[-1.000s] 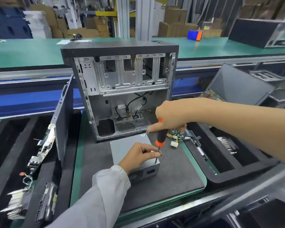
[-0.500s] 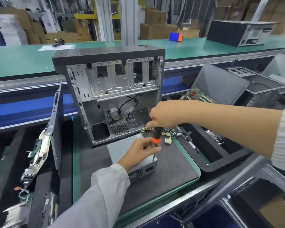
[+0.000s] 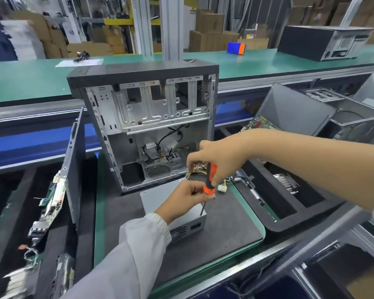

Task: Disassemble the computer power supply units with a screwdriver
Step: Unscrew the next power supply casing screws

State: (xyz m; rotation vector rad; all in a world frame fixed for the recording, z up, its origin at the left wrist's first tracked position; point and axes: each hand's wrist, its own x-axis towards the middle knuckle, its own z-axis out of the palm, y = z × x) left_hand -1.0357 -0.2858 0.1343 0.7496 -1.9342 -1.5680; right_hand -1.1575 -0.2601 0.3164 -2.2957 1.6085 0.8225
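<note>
Head view: right hand grips screwdriver, left hand pinches its shaft over power supply.

A factory or warehouse teardown line: green conveyor belt beyond the hands, stacked cardboard boxes behind it, trays of stripped parts on both sides.

- Dark grey work mat with green border.
- Resting on mat: silver power supply unit, upright open computer case directly behind.
</note>
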